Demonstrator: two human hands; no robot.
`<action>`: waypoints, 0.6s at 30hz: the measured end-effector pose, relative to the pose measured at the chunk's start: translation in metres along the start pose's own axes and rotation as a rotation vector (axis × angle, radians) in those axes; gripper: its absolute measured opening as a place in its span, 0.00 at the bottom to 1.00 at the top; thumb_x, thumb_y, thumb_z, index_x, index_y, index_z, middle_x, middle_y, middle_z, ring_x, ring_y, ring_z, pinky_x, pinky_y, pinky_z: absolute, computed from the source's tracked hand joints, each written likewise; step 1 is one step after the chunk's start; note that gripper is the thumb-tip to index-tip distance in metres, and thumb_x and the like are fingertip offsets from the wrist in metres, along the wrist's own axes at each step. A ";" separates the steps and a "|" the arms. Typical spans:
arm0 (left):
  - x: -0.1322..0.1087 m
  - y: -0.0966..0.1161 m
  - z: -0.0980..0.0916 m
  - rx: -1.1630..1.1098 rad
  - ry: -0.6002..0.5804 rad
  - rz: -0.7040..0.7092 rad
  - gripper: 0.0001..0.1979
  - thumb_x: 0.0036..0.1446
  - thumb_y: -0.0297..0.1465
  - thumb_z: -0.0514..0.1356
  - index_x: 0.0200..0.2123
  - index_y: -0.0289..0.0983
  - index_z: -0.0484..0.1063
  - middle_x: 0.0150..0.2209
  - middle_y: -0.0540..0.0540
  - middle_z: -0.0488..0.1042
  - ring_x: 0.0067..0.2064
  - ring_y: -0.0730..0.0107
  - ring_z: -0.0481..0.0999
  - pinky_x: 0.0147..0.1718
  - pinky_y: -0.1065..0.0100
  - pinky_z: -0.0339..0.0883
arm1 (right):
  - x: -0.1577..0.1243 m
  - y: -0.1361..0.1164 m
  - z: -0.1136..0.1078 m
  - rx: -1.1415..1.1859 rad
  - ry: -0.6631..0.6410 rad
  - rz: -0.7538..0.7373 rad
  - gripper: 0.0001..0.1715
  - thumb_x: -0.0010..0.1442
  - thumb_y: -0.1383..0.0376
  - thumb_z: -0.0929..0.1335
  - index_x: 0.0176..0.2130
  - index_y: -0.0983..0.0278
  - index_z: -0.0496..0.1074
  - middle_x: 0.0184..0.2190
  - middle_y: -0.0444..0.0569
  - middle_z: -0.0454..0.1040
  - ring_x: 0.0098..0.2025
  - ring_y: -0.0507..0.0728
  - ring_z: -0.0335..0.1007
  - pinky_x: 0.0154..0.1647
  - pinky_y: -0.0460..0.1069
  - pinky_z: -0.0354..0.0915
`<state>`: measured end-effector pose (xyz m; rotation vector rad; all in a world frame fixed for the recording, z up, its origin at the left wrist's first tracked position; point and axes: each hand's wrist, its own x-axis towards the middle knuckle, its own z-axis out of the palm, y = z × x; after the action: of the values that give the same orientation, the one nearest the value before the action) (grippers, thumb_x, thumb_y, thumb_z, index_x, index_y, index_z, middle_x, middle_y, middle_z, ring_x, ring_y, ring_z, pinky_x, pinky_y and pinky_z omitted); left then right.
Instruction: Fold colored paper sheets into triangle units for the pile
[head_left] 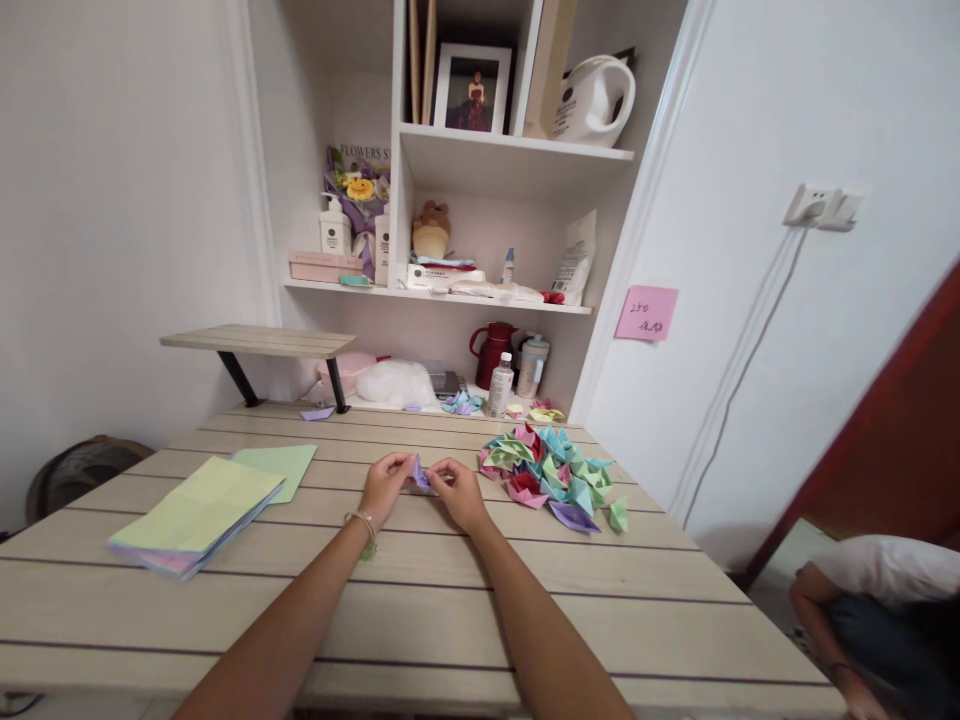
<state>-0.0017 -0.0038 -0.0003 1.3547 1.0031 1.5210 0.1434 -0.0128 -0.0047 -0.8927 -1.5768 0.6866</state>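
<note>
A small, pointed, folded purple paper piece sits between the two hands, over the slatted pale-wood worktop. The left hand has its grip closed, pinching the piece's left side; the right hand likewise pinches its right. Right: a heap of multicoloured folded-paper boats. Left: a stack of yellow-topped rectangular paper sheets.

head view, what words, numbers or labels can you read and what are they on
"FLOWERS S", then cut off: above the bouquet
"250": pink note; writing beneath it unclear
Too small or blurred: labels on the pump bottles, jug, white box, pink box, white bag and clear bottle
</note>
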 end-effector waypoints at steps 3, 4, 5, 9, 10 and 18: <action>-0.002 0.002 0.002 -0.072 -0.001 -0.067 0.18 0.41 0.40 0.62 0.32 0.32 0.71 0.30 0.44 0.76 0.33 0.67 0.75 0.32 0.67 0.70 | 0.000 -0.001 0.000 -0.054 0.025 -0.030 0.08 0.50 0.62 0.65 0.29 0.64 0.72 0.26 0.47 0.74 0.28 0.54 0.68 0.29 0.47 0.64; -0.003 0.002 0.002 -0.104 -0.011 -0.093 0.18 0.41 0.39 0.63 0.34 0.33 0.71 0.33 0.43 0.76 0.35 0.66 0.75 0.34 0.66 0.70 | -0.001 -0.002 -0.001 -0.089 0.046 -0.048 0.08 0.50 0.62 0.65 0.28 0.63 0.72 0.26 0.47 0.74 0.29 0.54 0.68 0.30 0.47 0.64; -0.003 0.003 0.002 -0.139 -0.031 -0.120 0.18 0.42 0.38 0.63 0.36 0.33 0.70 0.35 0.42 0.75 0.37 0.65 0.75 0.35 0.65 0.70 | -0.001 -0.002 -0.002 -0.126 0.073 -0.067 0.08 0.51 0.62 0.65 0.28 0.63 0.72 0.26 0.47 0.73 0.30 0.54 0.68 0.31 0.47 0.63; -0.005 0.002 0.003 -0.266 -0.168 -0.214 0.18 0.45 0.34 0.62 0.41 0.34 0.68 0.40 0.39 0.74 0.41 0.63 0.74 0.41 0.60 0.68 | -0.001 -0.004 -0.004 -0.211 0.152 -0.117 0.07 0.52 0.63 0.65 0.28 0.62 0.71 0.26 0.46 0.72 0.32 0.55 0.67 0.33 0.48 0.63; -0.006 0.002 0.003 -0.289 -0.197 -0.228 0.18 0.45 0.33 0.62 0.42 0.35 0.68 0.41 0.39 0.74 0.42 0.62 0.73 0.42 0.59 0.68 | -0.001 -0.005 -0.005 -0.216 0.153 -0.126 0.07 0.52 0.63 0.65 0.28 0.62 0.71 0.26 0.46 0.72 0.32 0.55 0.67 0.33 0.48 0.62; -0.007 0.002 0.002 -0.379 -0.302 -0.232 0.25 0.37 0.23 0.65 0.44 0.34 0.68 0.46 0.37 0.71 0.46 0.61 0.71 0.47 0.62 0.64 | -0.001 -0.008 -0.005 -0.290 0.108 -0.182 0.06 0.52 0.64 0.65 0.29 0.61 0.71 0.28 0.47 0.72 0.34 0.55 0.65 0.34 0.48 0.62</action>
<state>0.0006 -0.0109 -0.0003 1.1125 0.6195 1.2141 0.1473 -0.0183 0.0018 -0.9648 -1.6612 0.2796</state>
